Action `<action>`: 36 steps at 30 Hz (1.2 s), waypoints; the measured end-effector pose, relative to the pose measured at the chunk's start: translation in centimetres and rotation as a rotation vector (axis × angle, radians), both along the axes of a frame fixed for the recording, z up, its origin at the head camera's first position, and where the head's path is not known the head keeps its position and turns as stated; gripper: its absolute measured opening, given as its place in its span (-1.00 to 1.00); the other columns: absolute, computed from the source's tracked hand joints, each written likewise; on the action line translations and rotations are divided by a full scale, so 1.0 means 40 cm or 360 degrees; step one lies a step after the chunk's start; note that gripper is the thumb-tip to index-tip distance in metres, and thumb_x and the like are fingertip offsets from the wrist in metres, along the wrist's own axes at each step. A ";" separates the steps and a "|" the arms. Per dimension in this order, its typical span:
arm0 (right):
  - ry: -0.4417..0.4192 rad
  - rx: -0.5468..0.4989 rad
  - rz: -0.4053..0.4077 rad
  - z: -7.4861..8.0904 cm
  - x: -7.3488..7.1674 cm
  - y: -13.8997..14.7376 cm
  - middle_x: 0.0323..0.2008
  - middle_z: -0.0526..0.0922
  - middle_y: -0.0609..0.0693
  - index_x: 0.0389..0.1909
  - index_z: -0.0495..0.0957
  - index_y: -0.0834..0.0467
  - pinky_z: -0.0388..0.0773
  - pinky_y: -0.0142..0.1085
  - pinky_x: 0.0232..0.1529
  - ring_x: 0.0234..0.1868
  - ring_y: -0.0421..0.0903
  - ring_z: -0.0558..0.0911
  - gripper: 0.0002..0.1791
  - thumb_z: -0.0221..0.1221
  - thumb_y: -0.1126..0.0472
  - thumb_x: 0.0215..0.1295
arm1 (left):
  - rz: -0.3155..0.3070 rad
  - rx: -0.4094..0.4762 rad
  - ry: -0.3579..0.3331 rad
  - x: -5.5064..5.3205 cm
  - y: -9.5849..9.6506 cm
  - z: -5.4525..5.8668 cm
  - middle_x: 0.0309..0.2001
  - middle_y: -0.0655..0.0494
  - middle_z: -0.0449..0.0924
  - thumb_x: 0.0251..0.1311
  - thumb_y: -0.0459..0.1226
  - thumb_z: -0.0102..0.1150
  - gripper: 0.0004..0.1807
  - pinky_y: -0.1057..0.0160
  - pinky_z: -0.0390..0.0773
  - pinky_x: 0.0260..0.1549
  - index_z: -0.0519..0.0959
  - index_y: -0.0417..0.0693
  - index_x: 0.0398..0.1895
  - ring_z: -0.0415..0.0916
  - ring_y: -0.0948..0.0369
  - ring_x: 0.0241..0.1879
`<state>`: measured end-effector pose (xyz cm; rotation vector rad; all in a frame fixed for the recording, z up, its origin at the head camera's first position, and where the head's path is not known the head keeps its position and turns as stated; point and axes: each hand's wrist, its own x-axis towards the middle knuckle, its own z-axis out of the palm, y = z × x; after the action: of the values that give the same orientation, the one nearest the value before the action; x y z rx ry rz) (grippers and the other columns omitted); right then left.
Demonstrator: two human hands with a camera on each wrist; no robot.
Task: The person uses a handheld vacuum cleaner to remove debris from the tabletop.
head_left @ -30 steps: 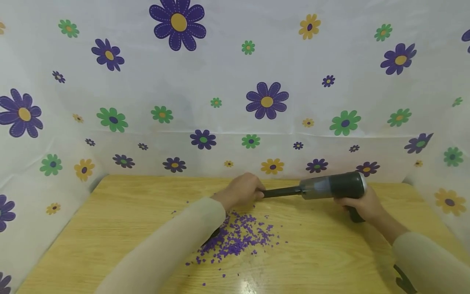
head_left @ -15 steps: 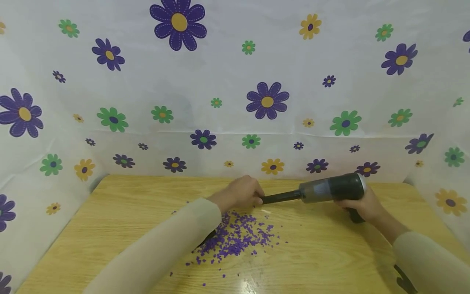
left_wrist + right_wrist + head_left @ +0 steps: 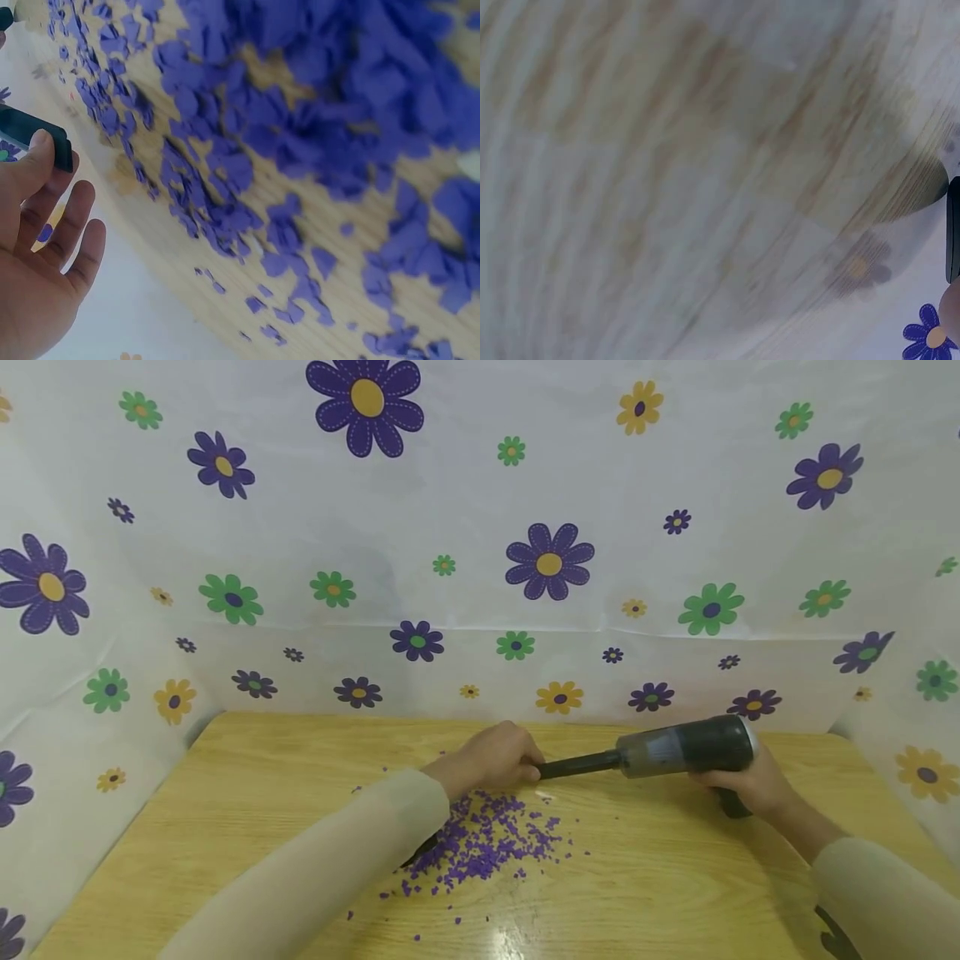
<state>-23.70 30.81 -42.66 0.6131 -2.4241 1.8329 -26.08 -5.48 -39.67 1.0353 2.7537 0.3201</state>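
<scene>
A dark green handheld vacuum cleaner (image 3: 686,748) with a clear dust cup is held level above the back right of the table in the head view. My right hand (image 3: 761,781) grips its handle from the right. A slim black nozzle (image 3: 577,765) points left from its front. At the nozzle's far end, my left hand (image 3: 501,757) pinches the tip. In the left wrist view, the thumb and index finger hold that nozzle tip (image 3: 56,154), and the other fingers are spread loosely. Purple paper bits (image 3: 491,839) lie scattered below my left hand. The right wrist view shows just a fingertip (image 3: 951,311) beside a dark edge.
The wooden table (image 3: 660,877) runs back to a white flower-patterned sheet (image 3: 450,510), which also covers both sides. A black thing (image 3: 420,852) pokes out from beneath my left sleeve, overlapping the paper bits. Another dark piece (image 3: 836,935) shows under the right sleeve.
The nozzle tip and my left hand have dipped slightly, and the left forearm has drawn a little to the left. Both hands keep their hold. The head view has shifted slightly.
</scene>
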 end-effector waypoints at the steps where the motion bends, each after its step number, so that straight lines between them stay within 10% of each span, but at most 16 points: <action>1: -0.0002 0.0021 -0.0032 0.000 0.003 0.004 -0.49 0.64 -0.20 -0.04 0.40 -0.18 0.58 -0.32 -0.57 -0.63 -0.14 0.57 -0.31 0.25 0.64 0.01 | -0.0011 0.0004 0.0004 0.001 0.002 0.000 -0.06 0.12 0.76 0.32 -0.20 0.25 -0.78 0.22 0.62 0.09 0.75 0.00 -0.05 0.68 0.18 -0.03; 9: 0.0011 0.0060 -0.0077 0.002 0.023 0.040 -0.55 0.63 -0.22 -0.11 0.46 -0.21 0.55 -0.32 -0.61 -0.66 -0.17 0.56 -0.32 0.25 0.65 -0.01 | -0.0042 0.0020 -0.0027 0.012 0.035 0.000 -0.14 0.16 0.77 0.30 -0.21 0.28 -0.81 0.33 0.66 -0.11 0.76 0.03 -0.09 0.68 0.28 -0.23; 21: 0.0023 0.0262 -0.0228 -0.005 0.030 0.061 -0.53 0.60 -0.31 -0.07 0.34 -0.35 0.55 -0.35 -0.59 -0.65 -0.21 0.56 -0.22 0.30 0.60 -0.03 | -0.0011 -0.0024 -0.0011 0.029 0.060 -0.012 -0.03 0.16 0.75 0.30 -0.16 0.28 -0.77 0.29 0.62 0.06 0.74 0.04 -0.03 0.68 0.23 -0.03; 30: 0.0144 0.0481 -0.0456 -0.011 0.023 0.098 -0.46 0.52 -0.51 -0.02 0.33 0.18 0.43 -0.62 -0.36 -0.53 -0.38 0.52 -0.32 0.42 0.55 -0.18 | -0.0080 -0.0053 -0.0042 0.040 0.100 -0.015 -0.07 0.18 0.76 0.38 -0.26 0.17 -0.79 0.36 0.63 0.00 0.74 0.00 -0.04 0.69 0.27 -0.10; 36: 0.0244 0.0483 -0.0486 -0.018 0.030 0.148 -0.46 0.53 -0.54 -0.04 0.34 -0.20 0.35 -0.69 -0.30 -0.49 -0.45 0.50 -0.20 0.42 0.55 -0.21 | -0.0072 -0.0057 -0.0023 0.048 0.147 -0.015 -0.05 0.19 0.75 0.37 -0.25 0.18 -0.79 0.38 0.61 0.03 0.74 0.01 -0.03 0.67 0.27 -0.07</action>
<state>-22.48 36.72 -43.38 0.3535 -2.5393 1.2718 -24.18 0.40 -40.29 1.0801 2.7087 0.2693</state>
